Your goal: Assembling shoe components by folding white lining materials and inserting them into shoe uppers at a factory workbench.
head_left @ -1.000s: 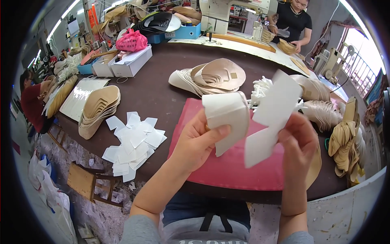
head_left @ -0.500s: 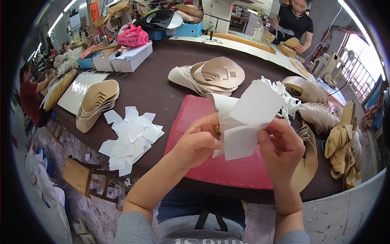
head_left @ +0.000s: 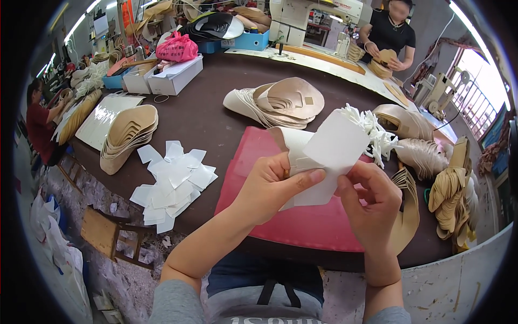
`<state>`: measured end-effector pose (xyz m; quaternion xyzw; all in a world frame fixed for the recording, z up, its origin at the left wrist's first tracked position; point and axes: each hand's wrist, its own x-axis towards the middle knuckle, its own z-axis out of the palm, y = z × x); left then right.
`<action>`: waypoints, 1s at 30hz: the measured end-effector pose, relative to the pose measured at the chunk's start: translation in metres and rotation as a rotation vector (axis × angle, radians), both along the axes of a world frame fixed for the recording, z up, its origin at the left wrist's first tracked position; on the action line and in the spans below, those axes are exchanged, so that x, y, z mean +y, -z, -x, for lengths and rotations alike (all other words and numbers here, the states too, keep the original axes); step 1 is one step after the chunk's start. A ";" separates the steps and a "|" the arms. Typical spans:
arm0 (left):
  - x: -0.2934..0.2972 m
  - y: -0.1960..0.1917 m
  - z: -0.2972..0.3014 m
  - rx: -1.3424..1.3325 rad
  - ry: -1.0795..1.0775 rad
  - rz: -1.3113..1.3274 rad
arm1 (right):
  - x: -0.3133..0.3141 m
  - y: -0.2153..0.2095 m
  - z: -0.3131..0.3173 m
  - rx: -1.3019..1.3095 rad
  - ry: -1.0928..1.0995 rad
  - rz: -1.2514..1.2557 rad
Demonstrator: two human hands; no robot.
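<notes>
A stiff white paper sheet (head_left: 333, 156) backed by a curved cream shoe piece (head_left: 291, 147) is pinched between the left hand (head_left: 270, 186) and right hand (head_left: 369, 197), fingers clamped, above a red mat (head_left: 302, 227).

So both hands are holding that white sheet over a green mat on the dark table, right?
Not quite: the mat is red, not green, as the head view shows. The rest holds: the left hand and right hand both hold the white sheet over it on the dark table.
</notes>
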<state>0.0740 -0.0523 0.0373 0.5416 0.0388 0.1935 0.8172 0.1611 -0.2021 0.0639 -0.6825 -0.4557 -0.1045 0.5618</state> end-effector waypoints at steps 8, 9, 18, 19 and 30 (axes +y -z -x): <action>-0.008 -0.002 0.009 0.042 -0.006 -0.276 | -0.003 -0.065 -0.035 -0.259 -0.382 0.301; -0.008 -0.003 0.011 0.049 0.004 -0.277 | -0.002 -0.069 -0.037 -0.250 -0.373 0.300; 0.005 -0.009 0.015 0.102 0.159 -0.366 | 0.013 -0.064 -0.041 -0.299 -0.356 0.544; 0.005 -0.009 0.015 0.105 0.170 -0.371 | 0.013 -0.061 -0.040 -0.293 -0.345 0.540; 0.009 -0.006 0.028 0.179 -0.141 -0.379 | -0.002 0.018 -0.009 0.748 -0.313 0.120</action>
